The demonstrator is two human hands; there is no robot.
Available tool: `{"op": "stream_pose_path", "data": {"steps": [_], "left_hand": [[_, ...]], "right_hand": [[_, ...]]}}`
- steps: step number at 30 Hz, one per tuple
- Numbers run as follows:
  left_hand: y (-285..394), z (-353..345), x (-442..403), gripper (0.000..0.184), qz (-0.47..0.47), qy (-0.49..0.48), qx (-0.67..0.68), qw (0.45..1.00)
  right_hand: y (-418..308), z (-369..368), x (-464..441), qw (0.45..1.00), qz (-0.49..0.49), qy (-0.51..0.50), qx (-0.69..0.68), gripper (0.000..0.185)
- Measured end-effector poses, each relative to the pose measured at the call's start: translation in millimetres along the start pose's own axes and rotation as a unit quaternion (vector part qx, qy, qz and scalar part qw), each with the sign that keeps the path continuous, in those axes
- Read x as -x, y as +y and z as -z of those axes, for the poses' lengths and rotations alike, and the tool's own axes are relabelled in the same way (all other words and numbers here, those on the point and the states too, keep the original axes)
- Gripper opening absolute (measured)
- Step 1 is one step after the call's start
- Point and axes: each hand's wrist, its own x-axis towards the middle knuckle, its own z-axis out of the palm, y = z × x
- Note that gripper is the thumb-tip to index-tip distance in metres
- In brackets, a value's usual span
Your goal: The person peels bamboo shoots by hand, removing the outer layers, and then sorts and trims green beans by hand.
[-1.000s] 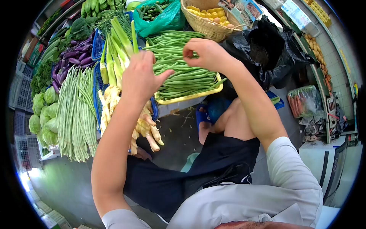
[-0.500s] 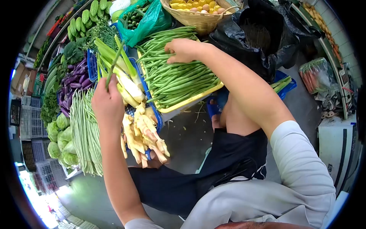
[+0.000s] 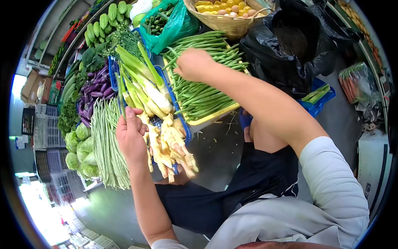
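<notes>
Thumb and fingers of my left hand (image 3: pixel 132 135) pinch an upright green bean (image 3: pixel 120 93), beside the pale long beans (image 3: pixel 108 145) and the ginger (image 3: pixel 170 145). My right hand (image 3: pixel 194 64) is closed over the upper left of the green beans (image 3: pixel 207 93), which lie in a yellow-rimmed tray (image 3: pixel 213 116). A bean end seems to stick out at its fingers, which are slightly blurred. Pale green-and-white stalks (image 3: pixel 147 89) lie between my hands.
Purple eggplants (image 3: pixel 96 88) and cabbages (image 3: pixel 83 151) lie at the left. A green bag (image 3: pixel 172 35) and an egg basket (image 3: pixel 232 23) stand behind the tray. A black bag (image 3: pixel 265 54) is to its right, with a blue bag (image 3: pixel 319 103) below.
The view has shifted. My left hand has come down from the stalks and now pinches a bean. My right hand, earlier loosely curled over the beans, has closed near the tray's upper left.
</notes>
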Motion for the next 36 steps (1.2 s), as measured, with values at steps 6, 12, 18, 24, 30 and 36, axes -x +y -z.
{"op": "stream_pose_path", "data": {"steps": [6,12,18,24,30,36], "left_hand": [[4,-8,2,0.035,0.002,-0.043,0.04,0.998],[0,12,4,0.035,-0.019,-0.039,0.037,0.998],[1,-1,3,0.035,-0.008,-0.014,-0.004,1.0],[2,-8,4,0.033,-0.007,-0.017,-0.014,1.0],[-9,6,-2,0.035,-0.006,-0.04,0.029,0.999],[-1,14,-7,0.034,-0.023,-0.042,0.07,0.996]], "right_hand": [[11,-15,-20,0.986,-0.1,0.022,-0.13,0.028],[22,6,2,0.978,-0.06,0.038,-0.197,0.042],[-18,-41,3,0.996,-0.028,0.06,-0.064,0.06],[-18,-17,-8,0.995,-0.058,-0.031,-0.073,0.039],[23,59,28,0.969,-0.068,0.014,-0.237,0.034],[63,83,58,0.984,-0.051,-0.085,-0.148,0.028]]}}
